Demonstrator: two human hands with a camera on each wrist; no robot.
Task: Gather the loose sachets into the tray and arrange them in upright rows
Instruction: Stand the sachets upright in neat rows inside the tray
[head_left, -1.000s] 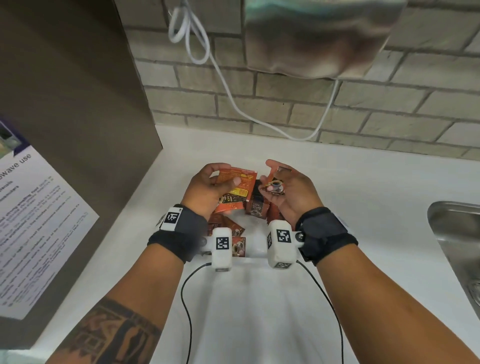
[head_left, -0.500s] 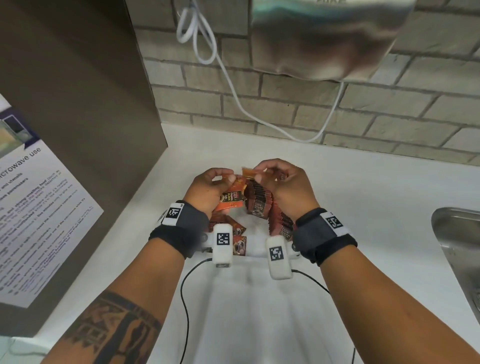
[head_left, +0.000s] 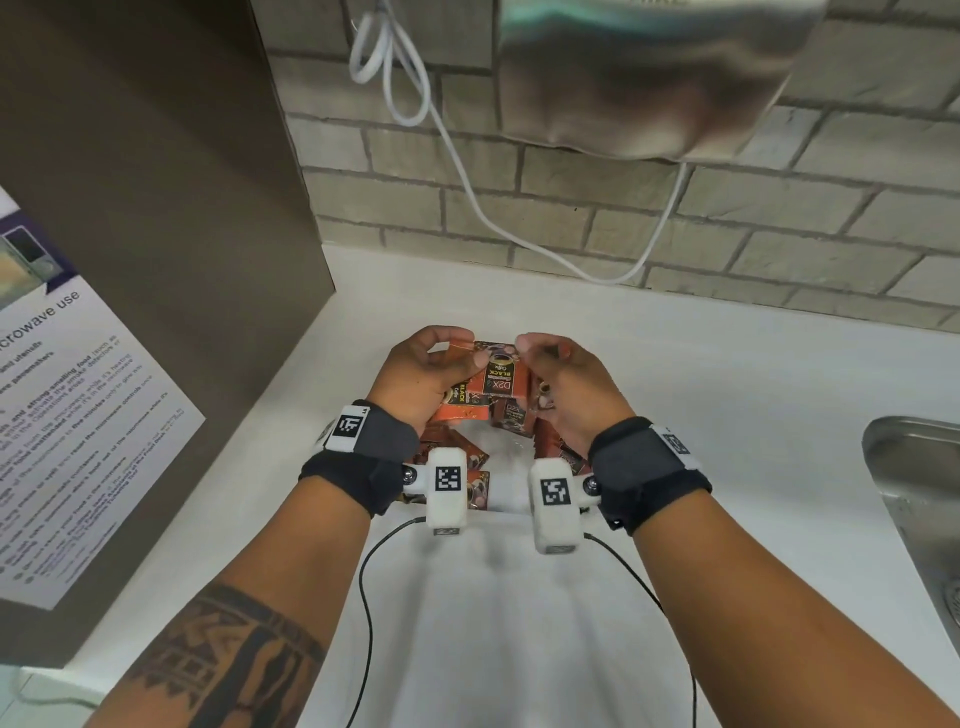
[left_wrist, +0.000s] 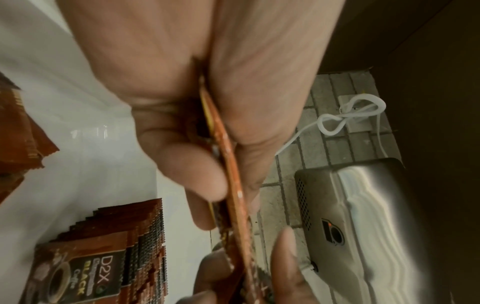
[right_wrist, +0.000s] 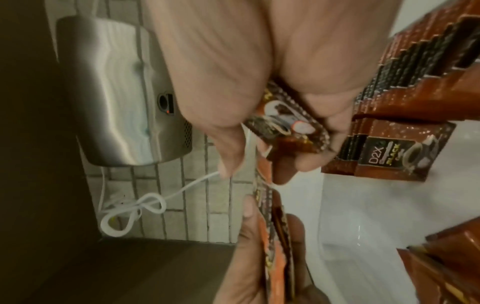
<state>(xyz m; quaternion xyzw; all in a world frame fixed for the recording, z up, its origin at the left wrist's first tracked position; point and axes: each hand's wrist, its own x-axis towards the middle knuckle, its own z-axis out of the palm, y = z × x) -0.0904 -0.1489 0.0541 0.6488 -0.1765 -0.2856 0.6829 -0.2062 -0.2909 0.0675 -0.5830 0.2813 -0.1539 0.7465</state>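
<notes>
Both hands hold orange and brown coffee sachets (head_left: 497, 379) together over the clear tray (head_left: 508, 483) on the white counter. My left hand (head_left: 467, 348) pinches a thin stack of sachets (left_wrist: 230, 185), seen edge-on in the left wrist view. The fingers of my right hand (head_left: 530, 353) curl round another sachet (right_wrist: 283, 127) and touch the top edge of the stack. A row of upright sachets (right_wrist: 389, 115) stands in the tray on the right side, also visible as the row (left_wrist: 122, 242) in the left wrist view. More sachets (head_left: 454, 452) lie under my left wrist.
A steel hand dryer (head_left: 649, 78) hangs on the brick wall above, with a looped white cable (head_left: 467, 166) below it. A brown panel with a printed notice (head_left: 78, 415) closes off the left. A steel sink (head_left: 914, 493) sits at the right.
The hands came together over the tray. The right hand turned palm down and closed onto the stack, and a black-labelled sachet now faces up between the hands.
</notes>
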